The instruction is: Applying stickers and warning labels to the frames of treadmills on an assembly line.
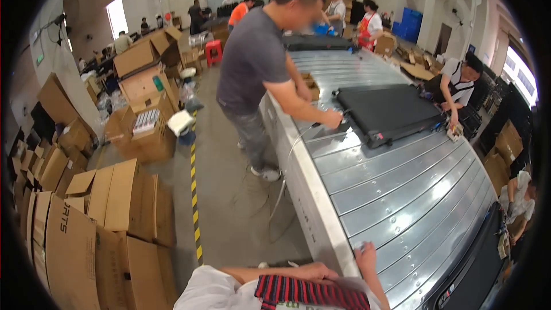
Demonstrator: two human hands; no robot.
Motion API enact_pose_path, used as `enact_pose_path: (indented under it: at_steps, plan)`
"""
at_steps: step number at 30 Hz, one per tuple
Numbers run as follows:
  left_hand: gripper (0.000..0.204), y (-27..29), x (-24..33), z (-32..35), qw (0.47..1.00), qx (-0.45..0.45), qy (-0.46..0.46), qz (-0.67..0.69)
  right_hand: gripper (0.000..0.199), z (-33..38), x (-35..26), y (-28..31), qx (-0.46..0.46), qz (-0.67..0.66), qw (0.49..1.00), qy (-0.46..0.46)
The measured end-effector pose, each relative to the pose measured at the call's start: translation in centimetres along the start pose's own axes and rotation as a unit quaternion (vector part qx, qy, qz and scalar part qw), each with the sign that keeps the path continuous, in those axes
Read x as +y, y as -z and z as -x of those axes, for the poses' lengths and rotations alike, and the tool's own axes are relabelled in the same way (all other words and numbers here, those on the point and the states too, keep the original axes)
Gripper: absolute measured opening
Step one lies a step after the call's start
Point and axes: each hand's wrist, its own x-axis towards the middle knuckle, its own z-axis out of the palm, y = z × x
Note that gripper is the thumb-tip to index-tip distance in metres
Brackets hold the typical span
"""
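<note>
- On a factory floor, I stand at the near end of a metal slat conveyor (402,198), which runs away from me past several co-workers.
- My right hand (366,257) rests at the conveyor's near edge, its fingers bent over the slats; whether they pinch anything small, I cannot tell.
- My left hand (321,271) lies across my front, short of the pale side rail (327,224), fingers loosely curled; I cannot tell whether they hold anything.
- Should the slats move, my right fingertips could be dragged or nipped where slat meets rail, simply because they sit on that seam.
- The red-and-black striped cloth (313,291) at my chest hangs close to the edge and could catch if I lean in.
- Ahead, a co-worker in a grey T-shirt (252,51) reaches beside a black treadmill-like deck (387,109); a pale cable (285,181) drops over the rail to the floor, where a passing foot could snag it.
- Near my right, another black deck (468,267) lies along the far edge; a careless push outward could tip it off.
- To my left, tall cardboard cartons (72,247) crowd together, and a knock could topple one.
</note>
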Motion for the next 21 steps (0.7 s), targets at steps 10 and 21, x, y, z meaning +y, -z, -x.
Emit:
enact_pose_path:
  at_steps: [10,21]
  plan:
    - [0.023,10.3,-1.8,5.4,0.994,-0.018,0.031,0.108,0.030,-3.9,-1.9,-1.3,0.052,0.108,0.981,-0.149]
    - [0.027,20.2,-2.9,-1.0,0.964,0.156,0.194,0.099,0.036,-8.8,-5.0,2.2,-0.101,0.007,0.958,-0.267]
